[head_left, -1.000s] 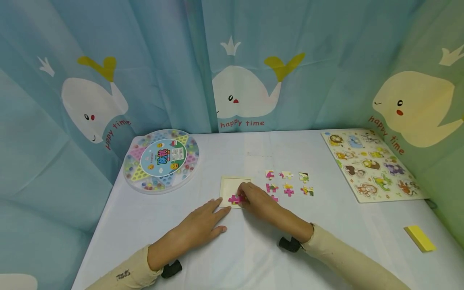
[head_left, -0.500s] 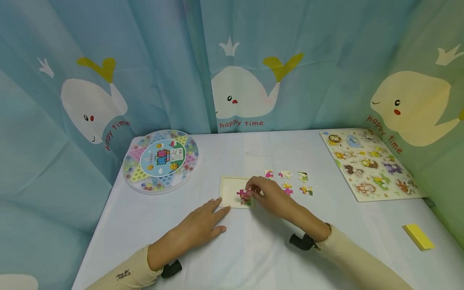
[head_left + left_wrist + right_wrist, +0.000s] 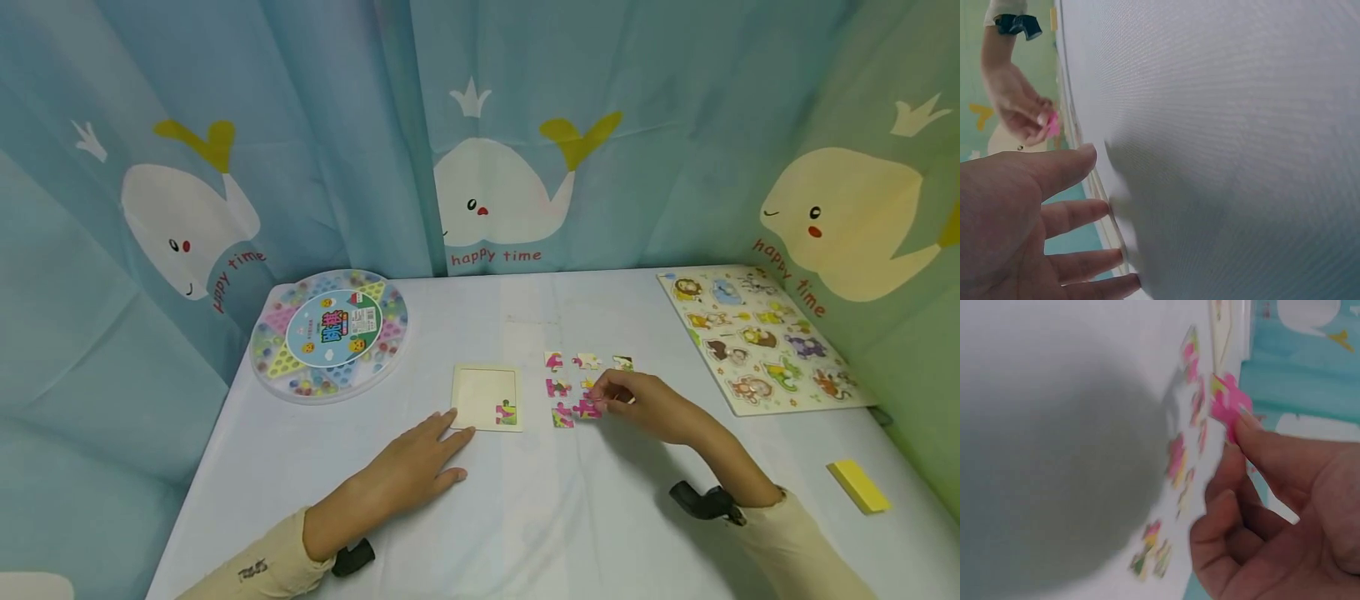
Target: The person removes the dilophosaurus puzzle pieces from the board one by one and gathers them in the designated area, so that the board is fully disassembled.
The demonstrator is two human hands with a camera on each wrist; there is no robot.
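A pink jigsaw puzzle piece (image 3: 1229,403) is pinched between thumb and fingertip of my right hand (image 3: 651,404). In the head view that hand hovers over the right side of a group of loose puzzle pieces (image 3: 557,387), partly covering them. To their left lies a small pale wooden puzzle tray (image 3: 476,387). One pink and green piece (image 3: 506,412) sits in its lower right corner. My left hand (image 3: 411,465) lies flat with spread fingers, fingertips at the tray's lower left corner. The left wrist view shows those fingertips (image 3: 1094,209) along the tray edge.
A round Chinese checkers box (image 3: 330,333) lies at the back left. At the back right is an animal peg board (image 3: 772,342), with a yellow block (image 3: 858,486) nearer the right edge. A whale-print curtain (image 3: 337,167) hangs behind the white table.
My right hand has moved right, from over the tray to the loose pieces, carrying the pink puzzle piece. The tray's corner piece has come into view. My left hand stays put.
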